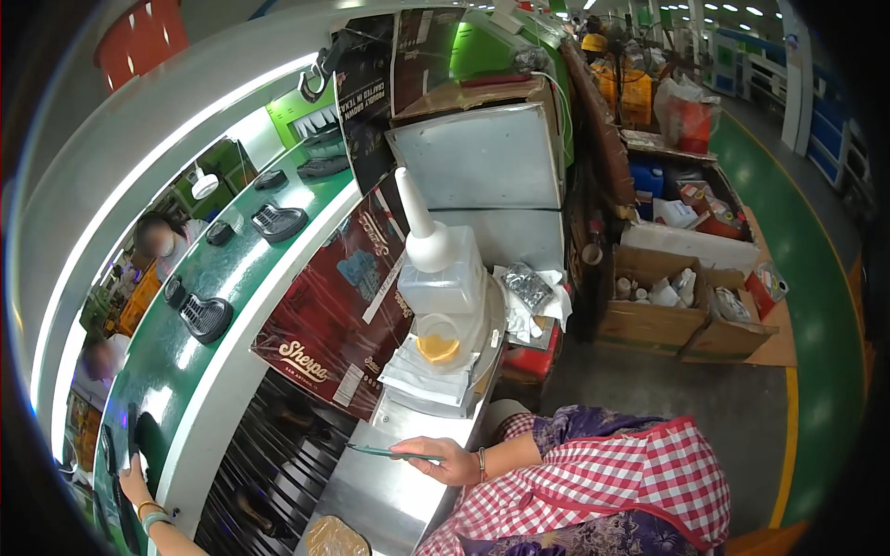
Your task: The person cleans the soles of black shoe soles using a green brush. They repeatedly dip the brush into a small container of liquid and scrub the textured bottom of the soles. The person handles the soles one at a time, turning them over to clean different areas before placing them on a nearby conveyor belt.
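On the left, my left hand [135, 484] reaches over the green conveyor belt [243, 269]. Its fingers close on the edge of a dark shoe sole [132, 434], which looks tilted up; part of the grip is hard to make out. My right hand [449, 461] is over the metal worktop [387, 468], pinching a thin green-handled tool [394, 452] that points left. Its tip is too small to identify. Beyond that hand, a clear cup of amber liquid [438, 347] stands before a translucent squeeze bottle [443, 278] with a white nozzle.
Several black soles [204, 317] lie along the belt. A red printed carton [338, 306] stands between belt and bottle. A brown plastic-covered item [336, 537] sits at the worktop's near end. Cardboard boxes [649, 320] fill the right side. Other people [167, 246] sit across the belt.
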### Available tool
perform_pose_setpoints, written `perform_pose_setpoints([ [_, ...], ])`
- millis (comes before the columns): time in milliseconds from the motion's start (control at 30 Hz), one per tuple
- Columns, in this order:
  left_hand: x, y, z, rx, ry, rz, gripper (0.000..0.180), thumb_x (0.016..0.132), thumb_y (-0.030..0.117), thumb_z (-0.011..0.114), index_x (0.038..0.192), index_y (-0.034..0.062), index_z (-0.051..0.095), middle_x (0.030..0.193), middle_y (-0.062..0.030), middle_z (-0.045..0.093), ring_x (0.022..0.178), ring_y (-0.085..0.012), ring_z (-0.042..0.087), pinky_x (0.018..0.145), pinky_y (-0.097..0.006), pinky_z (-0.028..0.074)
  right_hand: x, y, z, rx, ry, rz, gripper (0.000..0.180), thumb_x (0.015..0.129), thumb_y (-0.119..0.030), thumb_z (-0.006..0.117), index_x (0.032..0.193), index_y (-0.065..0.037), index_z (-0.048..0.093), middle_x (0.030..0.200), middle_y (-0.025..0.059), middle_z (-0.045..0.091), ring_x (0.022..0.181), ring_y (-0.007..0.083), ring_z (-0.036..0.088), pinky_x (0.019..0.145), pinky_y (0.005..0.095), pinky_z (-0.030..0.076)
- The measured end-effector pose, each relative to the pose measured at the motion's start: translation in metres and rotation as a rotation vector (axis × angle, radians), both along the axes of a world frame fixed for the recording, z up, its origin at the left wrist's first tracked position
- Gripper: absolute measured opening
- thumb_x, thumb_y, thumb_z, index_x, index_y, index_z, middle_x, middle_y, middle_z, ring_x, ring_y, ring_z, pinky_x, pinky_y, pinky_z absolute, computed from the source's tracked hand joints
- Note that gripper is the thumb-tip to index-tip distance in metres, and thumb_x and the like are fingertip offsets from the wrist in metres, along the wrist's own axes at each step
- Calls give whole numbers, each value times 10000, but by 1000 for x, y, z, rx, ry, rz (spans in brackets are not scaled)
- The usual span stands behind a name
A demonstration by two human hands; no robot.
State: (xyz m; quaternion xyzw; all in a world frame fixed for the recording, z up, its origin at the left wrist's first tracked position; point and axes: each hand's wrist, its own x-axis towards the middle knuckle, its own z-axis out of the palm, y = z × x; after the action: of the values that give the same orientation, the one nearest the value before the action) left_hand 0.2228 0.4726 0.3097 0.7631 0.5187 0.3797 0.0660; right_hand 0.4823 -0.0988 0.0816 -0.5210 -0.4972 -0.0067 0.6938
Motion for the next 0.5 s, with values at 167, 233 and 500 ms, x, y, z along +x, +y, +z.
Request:
perform_pose_setpoints([
  [167, -8, -65, 6, -200, -854, -272, 506, 733, 461, 691, 1050, 77, 602, 1065, -25, 542, 1012, -131, 474, 824, -337, 420, 9, -8, 8, 56, -33, -35, 335, 893, -50, 539, 1228, -40, 531, 1144, 148, 594, 988, 290, 609, 839, 330, 484],
  [233, -10, -118, -10, 35, -800, -443, 425, 752, 389, 682, 1009, 66, 581, 1178, -68, 507, 1074, -175, 464, 884, -368, 405, 14, -13, 5, 43, -24, -56, 338, 891, -47, 537, 1229, -40, 528, 1161, 145, 588, 1010, 288, 603, 849, 333, 480],
  [500, 2, -430, -150, 284, -445, -446, 694, 793, 385, 689, 1297, 14, 389, 1241, -190, 451, 1075, -254, 490, 884, -337, 440, 20, -6, 19, 98, -19, -220, 327, 866, 4, 519, 1190, -27, 550, 1158, 146, 594, 1039, 295, 593, 889, 357, 460],
])
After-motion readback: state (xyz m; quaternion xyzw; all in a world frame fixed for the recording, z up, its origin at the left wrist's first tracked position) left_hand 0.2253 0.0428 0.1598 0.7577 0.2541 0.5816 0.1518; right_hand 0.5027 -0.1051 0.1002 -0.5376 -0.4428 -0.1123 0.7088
